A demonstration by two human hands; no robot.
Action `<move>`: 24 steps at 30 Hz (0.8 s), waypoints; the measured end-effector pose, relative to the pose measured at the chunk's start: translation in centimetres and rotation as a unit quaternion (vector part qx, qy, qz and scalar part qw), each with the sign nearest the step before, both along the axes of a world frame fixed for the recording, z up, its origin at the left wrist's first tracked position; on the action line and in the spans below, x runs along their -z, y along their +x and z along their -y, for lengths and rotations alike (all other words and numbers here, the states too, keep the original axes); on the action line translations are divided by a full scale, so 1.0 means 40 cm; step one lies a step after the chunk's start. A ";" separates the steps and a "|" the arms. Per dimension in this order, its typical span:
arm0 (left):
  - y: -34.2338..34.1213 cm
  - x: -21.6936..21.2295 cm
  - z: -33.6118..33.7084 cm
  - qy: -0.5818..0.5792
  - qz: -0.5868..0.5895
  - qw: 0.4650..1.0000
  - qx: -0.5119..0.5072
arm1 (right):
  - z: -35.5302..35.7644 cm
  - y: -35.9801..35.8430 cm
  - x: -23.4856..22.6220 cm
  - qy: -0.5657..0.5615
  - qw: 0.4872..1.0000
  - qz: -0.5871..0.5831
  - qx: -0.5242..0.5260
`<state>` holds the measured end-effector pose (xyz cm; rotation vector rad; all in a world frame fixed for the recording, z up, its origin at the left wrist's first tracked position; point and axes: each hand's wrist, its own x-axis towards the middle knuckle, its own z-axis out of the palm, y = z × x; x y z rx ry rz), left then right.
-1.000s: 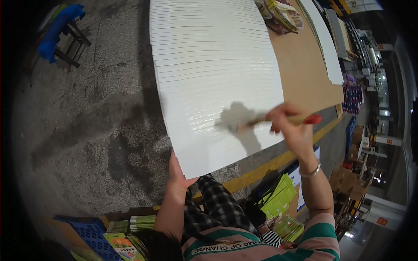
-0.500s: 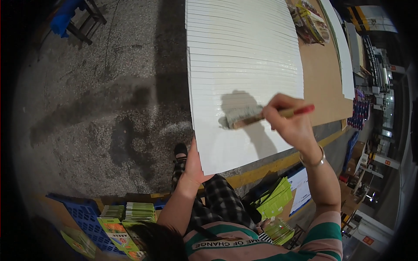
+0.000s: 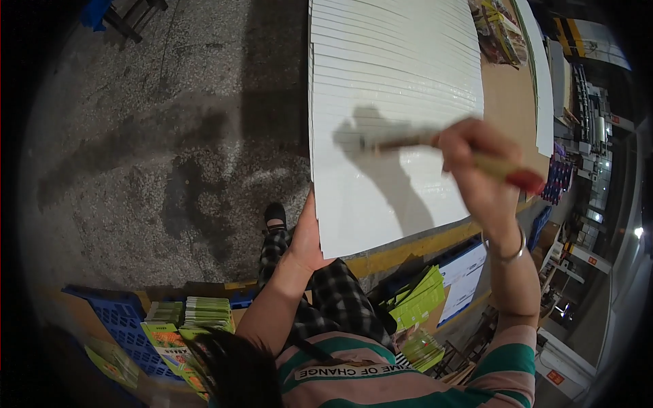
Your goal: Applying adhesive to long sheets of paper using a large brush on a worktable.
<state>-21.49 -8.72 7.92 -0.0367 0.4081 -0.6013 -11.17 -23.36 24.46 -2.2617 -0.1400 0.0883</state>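
A stack of overlapping white sheets [image 3: 401,197] stretches away from me, its many edges showing as close parallel lines across the far part. The surface has a wet-looking gloss. My right hand [image 3: 476,156] is closed round the handle of a flat brush [image 3: 408,141], which has a red handle end. Motion blurs the brush head, low over the sheets near the nearest lines; whether it touches them I cannot tell. At the near left corner, my left hand [image 3: 307,238] holds the sheets by their edge, its fingers mostly hidden under them.
A brown board [image 3: 502,92] lies under and right of the sheets, with a plastic-wrapped bundle [image 3: 502,34] on it. Green printed packages [image 3: 211,313] stand by a blue plastic crate [image 3: 122,326] at lower left. More green sheets [image 3: 418,299] lie at lower right. Dark speckled floor is at left.
My right hand has moved right and slightly away from me with the brush, whose head has lifted or swept further up the sheets. The sheets appear shifted right in the view.
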 end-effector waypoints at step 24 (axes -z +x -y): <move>0.004 -0.010 -0.007 0.032 -0.005 0.999 0.022 | 0.061 -0.046 -0.103 0.023 0.986 -0.165 -0.023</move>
